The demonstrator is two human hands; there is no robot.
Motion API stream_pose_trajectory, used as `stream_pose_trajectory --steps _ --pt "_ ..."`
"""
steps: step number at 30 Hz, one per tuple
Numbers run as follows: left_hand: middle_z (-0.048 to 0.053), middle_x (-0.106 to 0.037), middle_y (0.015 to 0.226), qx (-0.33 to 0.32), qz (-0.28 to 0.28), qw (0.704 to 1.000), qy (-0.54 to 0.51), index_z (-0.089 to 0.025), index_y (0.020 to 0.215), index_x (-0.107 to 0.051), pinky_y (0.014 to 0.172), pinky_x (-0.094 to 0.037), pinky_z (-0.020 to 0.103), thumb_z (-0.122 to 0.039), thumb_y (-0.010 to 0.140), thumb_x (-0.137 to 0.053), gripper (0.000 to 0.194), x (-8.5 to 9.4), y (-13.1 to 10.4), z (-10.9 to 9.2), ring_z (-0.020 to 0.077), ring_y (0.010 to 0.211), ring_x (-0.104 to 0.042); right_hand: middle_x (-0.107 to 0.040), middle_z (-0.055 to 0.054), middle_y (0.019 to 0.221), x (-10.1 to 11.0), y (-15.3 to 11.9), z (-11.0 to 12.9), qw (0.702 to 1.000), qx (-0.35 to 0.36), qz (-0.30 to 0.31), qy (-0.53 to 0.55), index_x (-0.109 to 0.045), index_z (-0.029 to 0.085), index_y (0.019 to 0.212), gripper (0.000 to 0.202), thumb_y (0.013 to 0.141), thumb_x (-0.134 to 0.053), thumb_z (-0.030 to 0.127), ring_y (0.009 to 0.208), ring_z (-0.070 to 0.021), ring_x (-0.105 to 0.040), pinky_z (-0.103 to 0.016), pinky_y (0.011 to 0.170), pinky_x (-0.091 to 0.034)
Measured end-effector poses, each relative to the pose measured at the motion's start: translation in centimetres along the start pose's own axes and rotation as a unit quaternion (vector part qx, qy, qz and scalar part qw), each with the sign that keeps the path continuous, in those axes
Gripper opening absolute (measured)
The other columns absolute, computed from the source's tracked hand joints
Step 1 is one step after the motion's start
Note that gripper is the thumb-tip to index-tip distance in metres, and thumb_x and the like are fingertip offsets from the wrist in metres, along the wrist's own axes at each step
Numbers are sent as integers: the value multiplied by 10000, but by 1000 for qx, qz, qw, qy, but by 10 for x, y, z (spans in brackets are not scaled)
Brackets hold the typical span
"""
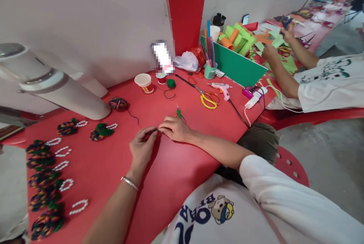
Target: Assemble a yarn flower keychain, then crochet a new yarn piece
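Note:
My left hand point(143, 143) and my right hand point(175, 128) meet over the red table, fingertips pinched close together. A dark strand of yarn point(133, 117) runs from a multicoloured yarn ball point(118, 103) towards my left hand. Between the fingers a thin dark bit of it shows, mostly hidden. Just beyond my right hand lies a green-handled tool point(179, 112) with a thin metal tip, perhaps a crochet hook. To the left are several dark multicoloured yarn pieces with green parts point(44, 181) and white beaded loops point(66, 184).
Behind my hands stand a paper cup point(143, 83), a green yarn ball point(171, 83), yellow-and-orange scissors point(209, 99) and a pink glue gun point(222, 89). A power strip point(255, 98) trails cables. A large white flask point(65, 84) stands left. Another person's hands point(270, 52) work beyond a green board point(233, 63).

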State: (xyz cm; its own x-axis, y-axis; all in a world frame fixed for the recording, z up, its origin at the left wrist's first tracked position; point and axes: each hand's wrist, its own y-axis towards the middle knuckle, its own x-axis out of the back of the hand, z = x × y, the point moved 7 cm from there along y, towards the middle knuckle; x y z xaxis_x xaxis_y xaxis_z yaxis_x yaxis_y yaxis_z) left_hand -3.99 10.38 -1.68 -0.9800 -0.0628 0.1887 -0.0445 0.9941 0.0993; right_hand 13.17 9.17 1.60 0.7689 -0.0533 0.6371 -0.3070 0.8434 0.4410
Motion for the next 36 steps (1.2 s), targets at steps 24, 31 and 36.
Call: stream_pose_trajectory --steps 24,31,36 --pt "32 -742 771 32 -80 994 -69 -165 868 -786 607 -511 240 -384 708 -773 272 4 3 11 122 628 -630 -757 -84 1066 13 -2 -34 1000 2 -27 -9 -785 233 1170 224 1051 -600 275 1030 -196 -701 -344 964 -556" --pt "-18 -656 683 31 -135 983 -119 -155 908 -769 482 -365 203 -362 725 -747 277 16 5 6 63 494 -468 -771 -66 1148 63 -3 -54 981 -93 -149 -84 -736 252 1285 355 991 -552 174 977 -168 -707 -296 912 -564" --pt "-23 -640 630 44 -134 979 -145 -153 900 -770 468 -362 204 -360 699 -766 289 15 5 5 70 483 -478 -782 -52 969 79 -5 -76 962 -201 -136 -125 -777 226 1164 250 962 -668 324 785 -170 -670 -303 777 -535"
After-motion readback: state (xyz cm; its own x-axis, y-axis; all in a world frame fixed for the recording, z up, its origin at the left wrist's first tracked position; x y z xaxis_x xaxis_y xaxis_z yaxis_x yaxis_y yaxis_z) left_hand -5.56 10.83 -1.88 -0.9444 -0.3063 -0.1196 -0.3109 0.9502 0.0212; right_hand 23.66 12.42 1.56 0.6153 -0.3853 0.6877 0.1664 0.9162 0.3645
